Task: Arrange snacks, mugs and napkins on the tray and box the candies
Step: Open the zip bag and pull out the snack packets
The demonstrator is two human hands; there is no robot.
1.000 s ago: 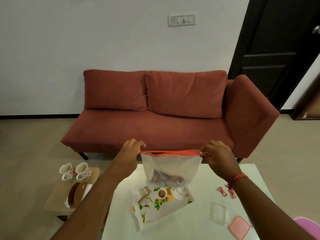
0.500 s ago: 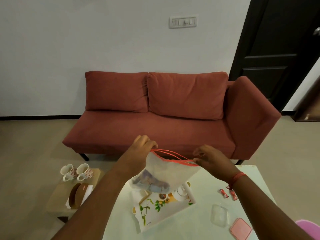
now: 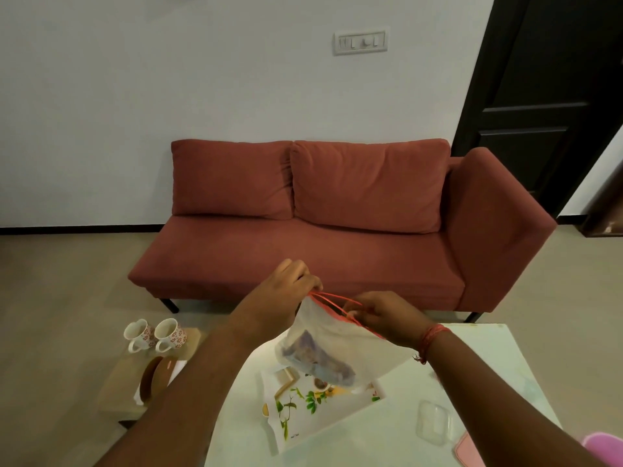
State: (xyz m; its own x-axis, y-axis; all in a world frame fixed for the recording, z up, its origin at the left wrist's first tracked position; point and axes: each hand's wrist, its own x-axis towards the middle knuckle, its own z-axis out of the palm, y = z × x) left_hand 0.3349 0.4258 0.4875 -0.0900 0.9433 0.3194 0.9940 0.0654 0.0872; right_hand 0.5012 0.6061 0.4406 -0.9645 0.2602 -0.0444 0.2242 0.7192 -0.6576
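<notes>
Left hand (image 3: 286, 291) and right hand (image 3: 384, 315) fingers pinch zip bag (image 3: 337, 345) mouth; part lips evenly above tray (image 3: 317, 412), keep snacks (image 3: 313, 358) low.

Both hands hold a clear bag (image 3: 337, 345) in the air over the far half of the tray (image 3: 323, 416), so that part of the tray is covered from above. The tray's near end lies bare. On the desk (image 3: 499, 365), open surface runs right of the tray up to a clear box (image 3: 435, 423) and a pink lid (image 3: 467, 449) near the right corner. Left of the desk, two mugs (image 3: 155, 335) stand touching on a low stool (image 3: 124, 385).
</notes>
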